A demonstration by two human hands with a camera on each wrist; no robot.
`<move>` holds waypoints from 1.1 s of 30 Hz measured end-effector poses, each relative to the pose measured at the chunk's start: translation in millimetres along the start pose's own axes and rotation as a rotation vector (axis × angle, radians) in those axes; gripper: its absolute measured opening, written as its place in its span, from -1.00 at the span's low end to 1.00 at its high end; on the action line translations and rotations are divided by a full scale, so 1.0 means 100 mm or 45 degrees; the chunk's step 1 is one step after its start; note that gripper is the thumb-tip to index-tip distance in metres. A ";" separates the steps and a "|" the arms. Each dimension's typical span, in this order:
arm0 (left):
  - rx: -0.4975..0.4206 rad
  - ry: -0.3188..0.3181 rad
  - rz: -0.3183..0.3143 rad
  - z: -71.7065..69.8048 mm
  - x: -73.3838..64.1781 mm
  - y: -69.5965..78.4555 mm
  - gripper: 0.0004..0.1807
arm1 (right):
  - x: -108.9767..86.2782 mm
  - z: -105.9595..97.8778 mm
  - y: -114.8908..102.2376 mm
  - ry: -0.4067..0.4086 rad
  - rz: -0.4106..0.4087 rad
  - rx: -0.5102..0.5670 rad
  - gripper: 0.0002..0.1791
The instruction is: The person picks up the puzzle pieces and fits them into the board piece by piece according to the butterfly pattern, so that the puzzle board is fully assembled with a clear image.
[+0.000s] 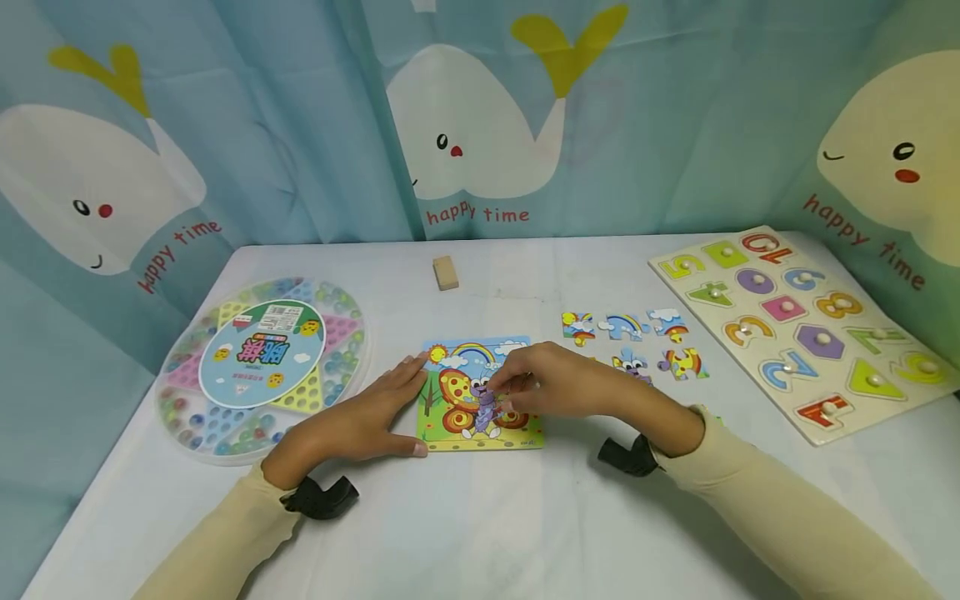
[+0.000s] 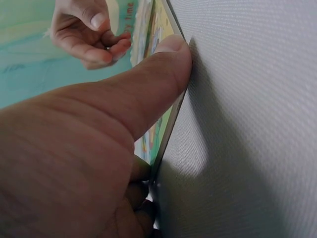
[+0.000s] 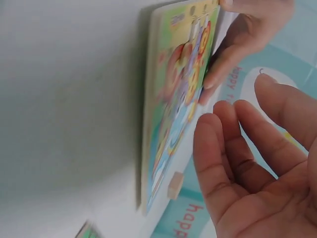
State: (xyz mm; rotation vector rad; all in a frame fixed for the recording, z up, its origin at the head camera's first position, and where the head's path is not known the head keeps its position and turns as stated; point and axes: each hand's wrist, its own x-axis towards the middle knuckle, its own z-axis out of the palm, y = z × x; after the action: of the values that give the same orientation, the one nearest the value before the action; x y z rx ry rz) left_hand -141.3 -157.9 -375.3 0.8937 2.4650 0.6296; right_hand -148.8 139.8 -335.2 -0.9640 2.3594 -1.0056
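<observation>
A jigsaw puzzle board [image 1: 442, 442] printed with a purple butterfly character, a rainbow and a sun lies flat in front of me. My left hand [image 1: 367, 417] rests along its left side, thumb straight against the near left corner and fingers stretched toward the far left corner. Over the board's right half hovers my right hand [image 1: 558, 379], its fingers loosely bent. In the right wrist view, that right hand [image 3: 257, 168] shows a gap between thumb and fingers, with nothing held. Several loose jigsaw pieces [image 1: 622, 326] lie right of the board, some partly hidden behind the right hand.
At the left is a round marble game board [image 1: 262, 354] with a clear rim. A wooden number-and-shape board [image 1: 806, 333] with knobs lies at the right. A small wooden block [image 1: 446, 273] sits toward the back, before a whale-print curtain [image 1: 645, 150].
</observation>
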 end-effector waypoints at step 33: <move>0.002 -0.006 -0.015 0.00 0.00 -0.01 0.11 | -1.00 -0.33 0.38 0.173 0.164 -0.045 -0.79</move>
State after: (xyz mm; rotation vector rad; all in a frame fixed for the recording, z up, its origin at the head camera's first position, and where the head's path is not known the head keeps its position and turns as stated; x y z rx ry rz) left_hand -141.4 -158.3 -375.9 0.8793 2.4649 0.6209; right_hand -116.2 247.2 -333.4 -0.7663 2.5219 -1.0113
